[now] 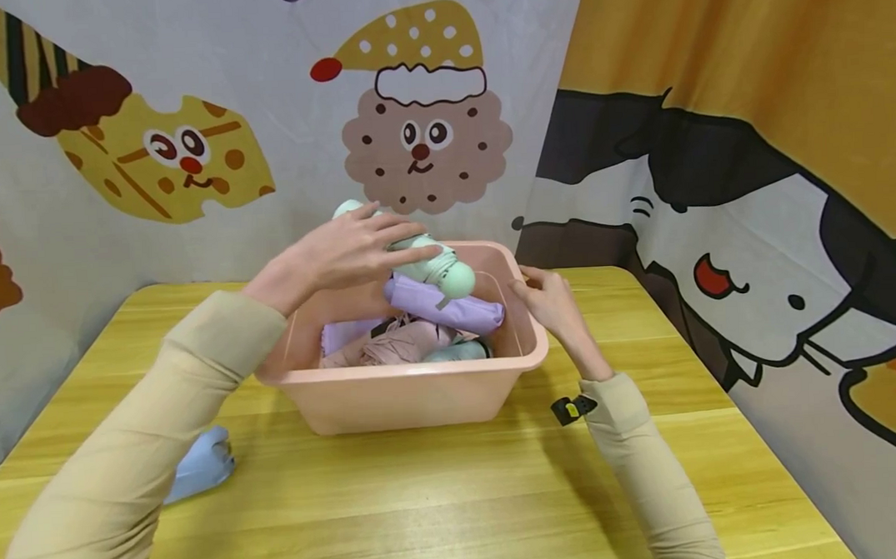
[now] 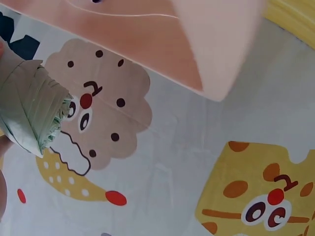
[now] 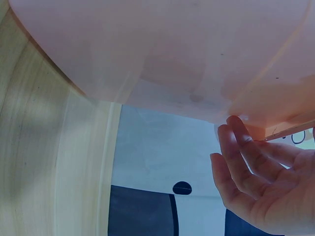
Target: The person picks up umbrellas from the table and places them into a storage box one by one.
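A folded mint-green umbrella slants over the pink plastic basin, gripped by my left hand from above. In the left wrist view the bunched end of that umbrella shows, while most of the hand is out of frame. My right hand holds the basin's right rim, its fingers against the outer wall. Inside the basin, a rolled lilac umbrella lies on top of a dusty-pink folded umbrella. A grey-blue bundle is partly hidden beneath them.
A light-blue folded bundle lies on the wooden table, left of the basin and partly behind my left sleeve. A printed cloth with cartoon figures hangs behind the table and along its right side.
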A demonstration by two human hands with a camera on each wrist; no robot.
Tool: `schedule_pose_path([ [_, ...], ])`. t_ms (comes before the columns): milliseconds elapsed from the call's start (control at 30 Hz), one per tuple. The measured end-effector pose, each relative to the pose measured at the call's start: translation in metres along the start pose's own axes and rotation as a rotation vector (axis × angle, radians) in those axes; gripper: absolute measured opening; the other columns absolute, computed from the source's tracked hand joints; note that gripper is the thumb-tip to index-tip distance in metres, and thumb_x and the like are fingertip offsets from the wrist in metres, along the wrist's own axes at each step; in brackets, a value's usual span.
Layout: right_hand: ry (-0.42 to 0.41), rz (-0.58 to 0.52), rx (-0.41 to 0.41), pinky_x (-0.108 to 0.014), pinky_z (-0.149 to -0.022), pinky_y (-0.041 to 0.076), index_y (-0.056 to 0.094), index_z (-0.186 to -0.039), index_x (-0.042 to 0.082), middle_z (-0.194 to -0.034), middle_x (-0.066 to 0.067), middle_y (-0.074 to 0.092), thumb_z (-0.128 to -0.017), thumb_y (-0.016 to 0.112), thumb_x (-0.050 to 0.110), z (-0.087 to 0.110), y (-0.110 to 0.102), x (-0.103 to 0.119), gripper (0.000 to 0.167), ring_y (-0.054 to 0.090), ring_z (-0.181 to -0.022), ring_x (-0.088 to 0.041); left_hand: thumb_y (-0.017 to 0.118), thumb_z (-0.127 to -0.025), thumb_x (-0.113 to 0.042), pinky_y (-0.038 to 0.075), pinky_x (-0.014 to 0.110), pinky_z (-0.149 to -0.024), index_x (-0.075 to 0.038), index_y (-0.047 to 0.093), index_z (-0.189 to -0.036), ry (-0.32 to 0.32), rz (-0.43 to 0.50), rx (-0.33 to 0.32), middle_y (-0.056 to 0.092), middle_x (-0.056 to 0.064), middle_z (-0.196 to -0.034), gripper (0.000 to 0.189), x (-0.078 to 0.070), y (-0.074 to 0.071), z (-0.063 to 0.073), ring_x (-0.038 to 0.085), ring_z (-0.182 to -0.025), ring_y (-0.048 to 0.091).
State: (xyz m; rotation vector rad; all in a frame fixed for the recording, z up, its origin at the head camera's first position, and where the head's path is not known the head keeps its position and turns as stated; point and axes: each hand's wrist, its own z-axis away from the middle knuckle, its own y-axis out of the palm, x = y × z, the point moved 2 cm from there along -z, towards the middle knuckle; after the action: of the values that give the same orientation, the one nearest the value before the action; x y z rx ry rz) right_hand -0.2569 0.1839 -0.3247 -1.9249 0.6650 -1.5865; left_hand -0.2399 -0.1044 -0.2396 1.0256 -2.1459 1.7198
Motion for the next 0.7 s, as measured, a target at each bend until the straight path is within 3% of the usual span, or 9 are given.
schedule_pose_path([
  [133, 0.002, 0.007, -0.001, -0.030, -0.068, 0.056, 0.051, -0.137, 0.004, -0.113, -0.023, 0.066, -0.095, 0.051, 0.030, 0.001, 0.000, 0.001, 0.049, 0.068, -0.090, -0.031, 0.058, -0.087, 0.000, 0.047, 0.050, -0.099, -0.023, 0.045, -0.140, 0.023, 0.026, 0.056, 0.056, 0.011, -0.134, 0.059, 0.000, 0.005, -0.008, 0.030, -0.119, 0.056],
  [267, 0.001, 0.017, -0.006, -0.030, -0.068, 0.055, 0.052, -0.136, 0.005, -0.114, -0.022, 0.067, -0.095, 0.051, 0.031, 0.001, -0.001, 0.001, 0.049, 0.067, -0.090, -0.030, 0.063, -0.086, -0.007, 0.046, 0.050, -0.101, -0.022, 0.044, -0.140, 0.079, 0.032, 0.051, 0.057, 0.011, -0.133, 0.059, -0.003, 0.011, -0.017, 0.029, -0.120, 0.055],
  [367, 0.000, 0.015, -0.010, -0.030, -0.069, 0.055, 0.052, -0.136, 0.005, -0.113, -0.022, 0.067, -0.095, 0.051, 0.030, 0.000, 0.000, 0.001, 0.048, 0.067, -0.091, -0.031, 0.063, -0.087, -0.007, 0.048, 0.050, -0.098, -0.021, 0.046, -0.139, 0.144, -0.014, 0.024, 0.058, 0.011, -0.132, 0.056, -0.007, 0.016, -0.024, 0.028, -0.118, 0.058],
  [467, 0.000, 0.009, -0.011, -0.030, -0.069, 0.056, 0.053, -0.136, 0.005, -0.112, -0.022, 0.067, -0.095, 0.051, 0.030, 0.000, 0.000, 0.001, 0.048, 0.068, -0.091, -0.031, 0.059, -0.088, 0.001, 0.050, 0.050, -0.096, -0.023, 0.046, -0.140, 0.193, -0.058, 0.031, 0.057, 0.011, -0.133, 0.058, -0.011, 0.021, -0.030, 0.028, -0.118, 0.058],
  [700, -0.005, 0.009, -0.012, -0.023, -0.063, 0.050, 0.053, -0.135, 0.006, -0.110, -0.021, 0.068, -0.094, 0.051, 0.030, 0.001, 0.000, 0.001, 0.048, 0.065, -0.085, -0.027, 0.062, -0.087, -0.002, 0.050, 0.051, -0.096, -0.024, 0.042, -0.142, 0.250, -0.045, 0.075, 0.055, 0.010, -0.134, 0.063, -0.021, 0.034, -0.042, 0.026, -0.122, 0.055],
])
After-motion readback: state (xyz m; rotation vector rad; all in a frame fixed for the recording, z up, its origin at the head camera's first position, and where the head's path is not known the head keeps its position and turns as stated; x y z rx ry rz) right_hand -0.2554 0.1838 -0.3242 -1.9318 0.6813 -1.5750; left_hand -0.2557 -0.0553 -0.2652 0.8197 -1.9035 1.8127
